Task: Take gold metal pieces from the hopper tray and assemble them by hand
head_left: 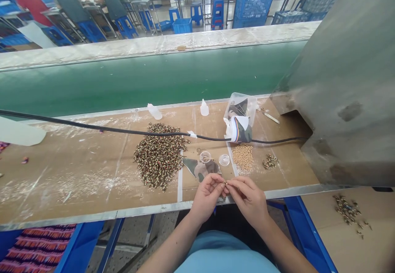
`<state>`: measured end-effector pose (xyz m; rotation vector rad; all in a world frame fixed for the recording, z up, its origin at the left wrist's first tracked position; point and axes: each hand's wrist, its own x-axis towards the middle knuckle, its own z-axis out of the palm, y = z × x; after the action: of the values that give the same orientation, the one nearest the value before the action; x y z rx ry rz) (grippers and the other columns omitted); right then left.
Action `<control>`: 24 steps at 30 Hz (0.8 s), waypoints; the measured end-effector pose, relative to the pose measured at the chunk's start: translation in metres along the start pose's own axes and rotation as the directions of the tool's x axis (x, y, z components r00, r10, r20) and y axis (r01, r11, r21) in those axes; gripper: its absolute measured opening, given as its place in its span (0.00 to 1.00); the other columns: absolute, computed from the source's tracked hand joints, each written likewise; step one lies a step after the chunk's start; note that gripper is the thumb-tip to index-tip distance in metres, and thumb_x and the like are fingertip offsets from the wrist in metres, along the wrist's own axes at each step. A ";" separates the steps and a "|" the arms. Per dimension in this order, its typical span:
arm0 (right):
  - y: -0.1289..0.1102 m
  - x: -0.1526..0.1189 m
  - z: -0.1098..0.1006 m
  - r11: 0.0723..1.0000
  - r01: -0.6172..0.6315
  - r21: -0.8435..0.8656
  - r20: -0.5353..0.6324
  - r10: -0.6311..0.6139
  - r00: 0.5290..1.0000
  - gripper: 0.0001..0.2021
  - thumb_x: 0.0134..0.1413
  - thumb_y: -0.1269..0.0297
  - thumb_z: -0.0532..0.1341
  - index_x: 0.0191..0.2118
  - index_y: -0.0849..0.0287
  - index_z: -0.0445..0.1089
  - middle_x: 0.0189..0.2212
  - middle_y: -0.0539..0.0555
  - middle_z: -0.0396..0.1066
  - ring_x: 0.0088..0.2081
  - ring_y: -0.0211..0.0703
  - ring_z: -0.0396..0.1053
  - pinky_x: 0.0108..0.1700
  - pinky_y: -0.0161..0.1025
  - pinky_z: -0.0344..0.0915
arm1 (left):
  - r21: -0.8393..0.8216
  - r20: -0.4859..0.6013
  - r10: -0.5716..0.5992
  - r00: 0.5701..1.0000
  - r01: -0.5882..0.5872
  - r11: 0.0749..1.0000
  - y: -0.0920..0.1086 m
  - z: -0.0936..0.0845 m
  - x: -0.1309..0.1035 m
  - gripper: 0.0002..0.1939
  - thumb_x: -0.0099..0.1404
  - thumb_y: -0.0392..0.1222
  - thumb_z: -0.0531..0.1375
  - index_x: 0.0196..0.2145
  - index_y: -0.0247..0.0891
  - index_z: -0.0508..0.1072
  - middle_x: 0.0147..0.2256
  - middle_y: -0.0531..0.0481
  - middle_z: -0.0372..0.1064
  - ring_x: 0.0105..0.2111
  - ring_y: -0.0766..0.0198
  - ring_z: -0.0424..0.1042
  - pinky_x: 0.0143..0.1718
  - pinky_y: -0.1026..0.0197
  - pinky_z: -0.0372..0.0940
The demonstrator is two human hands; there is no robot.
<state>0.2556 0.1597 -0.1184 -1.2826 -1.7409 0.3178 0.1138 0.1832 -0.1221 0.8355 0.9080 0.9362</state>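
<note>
Over the table's front edge, my left hand (207, 195) and my right hand (250, 199) meet fingertip to fingertip. Between them they pinch a small dark-and-gold piece (225, 183), too small to name. Just beyond my fingers lies a camouflage cloth (202, 169), with a small clear cup (205, 157) holding a thin stick on it. To its right sits another clear dish (224, 160). A large heap of small dark-and-gold pieces (159, 155) spreads to the left. Tan beads (242, 157) and a few more small pieces (269, 162) lie to the right.
A black cable (123, 130) crosses the table. Behind stand white squeeze bottles (204, 108) and a clear bin (239, 100) with cloth. A green conveyor belt (169, 75) runs beyond. A large metal housing (354, 79) blocks the right side. People sit far left.
</note>
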 end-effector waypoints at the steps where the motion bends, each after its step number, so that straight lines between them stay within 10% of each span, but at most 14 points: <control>1: 0.000 0.000 -0.001 1.000 0.022 -0.014 -0.001 -0.022 1.000 0.06 0.59 0.72 0.56 0.40 0.58 0.70 0.34 0.54 0.69 0.34 0.36 0.70 0.34 0.30 0.67 | 0.004 0.007 0.006 1.000 -0.006 1.000 0.000 0.000 0.000 0.17 0.55 0.50 0.64 0.32 0.34 0.65 0.25 0.51 0.67 0.26 0.70 0.66 0.31 0.66 0.63; 15: 0.003 -0.003 -0.004 0.983 0.164 -0.083 0.028 -0.162 0.986 0.08 0.59 0.74 0.57 0.43 0.58 0.68 0.37 0.54 0.69 0.37 0.36 0.70 0.38 0.31 0.67 | -0.040 0.037 0.003 0.999 -0.002 0.999 0.000 -0.001 0.000 0.18 0.54 0.49 0.65 0.30 0.34 0.63 0.28 0.49 0.69 0.26 0.70 0.67 0.29 0.66 0.63; 24: 0.023 0.003 -0.018 0.981 0.022 -0.195 -0.060 -0.035 0.998 0.09 0.61 0.62 0.55 0.34 0.58 0.70 0.32 0.54 0.69 0.32 0.39 0.69 0.34 0.34 0.66 | 0.002 0.023 -0.018 1.000 0.018 1.000 -0.001 0.006 0.002 0.20 0.53 0.50 0.65 0.35 0.33 0.64 0.34 0.44 0.69 0.27 0.68 0.69 0.28 0.66 0.63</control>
<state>0.2841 0.1667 -0.1227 -1.3895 -1.7678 0.0905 0.1200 0.1832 -0.1208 0.8371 0.8957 0.9090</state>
